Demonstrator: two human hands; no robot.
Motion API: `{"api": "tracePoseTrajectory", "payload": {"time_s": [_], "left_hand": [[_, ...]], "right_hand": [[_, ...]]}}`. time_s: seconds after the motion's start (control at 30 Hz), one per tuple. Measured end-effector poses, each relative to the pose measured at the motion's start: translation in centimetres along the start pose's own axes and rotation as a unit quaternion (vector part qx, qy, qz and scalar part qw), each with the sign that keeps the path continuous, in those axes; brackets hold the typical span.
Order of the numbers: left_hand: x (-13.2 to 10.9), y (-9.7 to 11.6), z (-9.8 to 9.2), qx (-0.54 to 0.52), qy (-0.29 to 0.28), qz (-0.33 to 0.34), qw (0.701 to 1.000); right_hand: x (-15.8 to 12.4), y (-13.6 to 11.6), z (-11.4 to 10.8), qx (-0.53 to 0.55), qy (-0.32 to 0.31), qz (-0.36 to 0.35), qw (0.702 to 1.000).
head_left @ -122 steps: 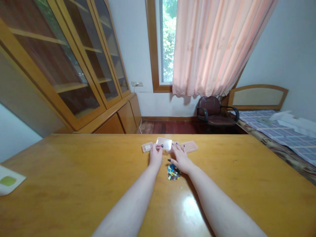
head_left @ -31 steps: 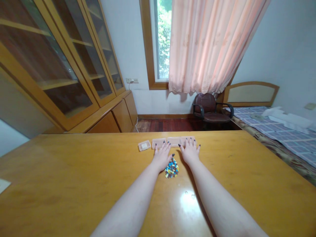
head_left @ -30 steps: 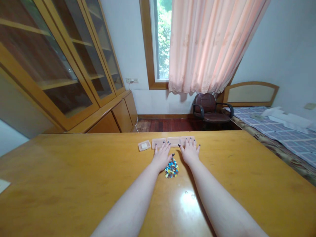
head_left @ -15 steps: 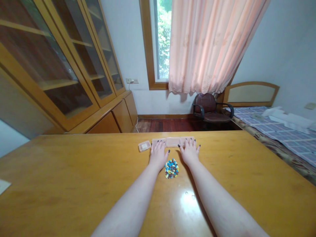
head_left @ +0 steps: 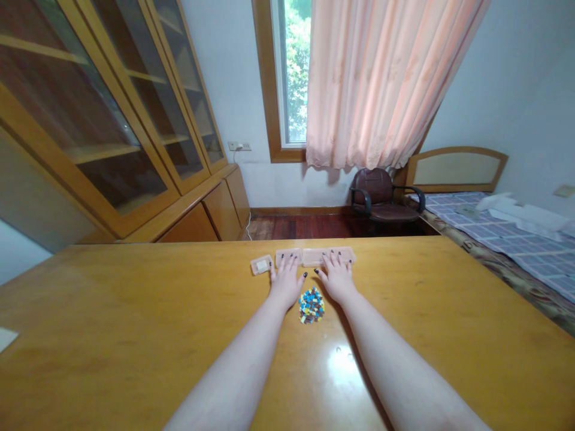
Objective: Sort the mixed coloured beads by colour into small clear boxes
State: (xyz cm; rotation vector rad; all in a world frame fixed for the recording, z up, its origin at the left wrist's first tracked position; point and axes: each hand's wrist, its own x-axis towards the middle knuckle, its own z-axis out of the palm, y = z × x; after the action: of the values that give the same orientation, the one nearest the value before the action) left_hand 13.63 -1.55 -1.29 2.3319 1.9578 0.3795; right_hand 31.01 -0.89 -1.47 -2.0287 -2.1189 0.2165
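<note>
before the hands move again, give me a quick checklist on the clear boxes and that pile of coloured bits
1. Left hand open, fingertips on a clear plastic box: ok.
2. Right hand open, fingertips on the neighbouring clear boxes: ok.
3. Heap of small multicoloured pieces together between the hands on the yellow wooden table: ok.
4. Smaller clear box with a white patch stands apart, untouched: ok.
5. Box lids shut: cannot tell.
</note>
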Motion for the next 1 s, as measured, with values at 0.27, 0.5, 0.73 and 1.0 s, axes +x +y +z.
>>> {"api": "tracePoseTrajectory", "payload": {"time_s": [0.27, 0.5, 0.73, 1.0], "left_hand": [[-0.06, -0.51, -0.03, 0.000, 0.000, 0.018, 1.000], [0.01, -0.62, -0.16, -0.011, -0.002, 0.015, 1.000], [-0.11, -0.41, -0.37, -0.024, -0.001, 0.016, 1.000], [0.00, -0.73, 0.04, -0.029, 0.009, 0.016, 0.999]], "right_hand": [[0.01, -0.06, 0.02, -0.006, -0.013, 0.003, 1.000], [0.12, 0.05, 0.26, 0.005, -0.017, 0.003, 1.000], [0.09, 0.00, 0.46, -0.003, -0.005, 0.005, 1.000], [0.02, -0.06, 0.15, -0.011, 0.007, 0.021, 1.000]]}}
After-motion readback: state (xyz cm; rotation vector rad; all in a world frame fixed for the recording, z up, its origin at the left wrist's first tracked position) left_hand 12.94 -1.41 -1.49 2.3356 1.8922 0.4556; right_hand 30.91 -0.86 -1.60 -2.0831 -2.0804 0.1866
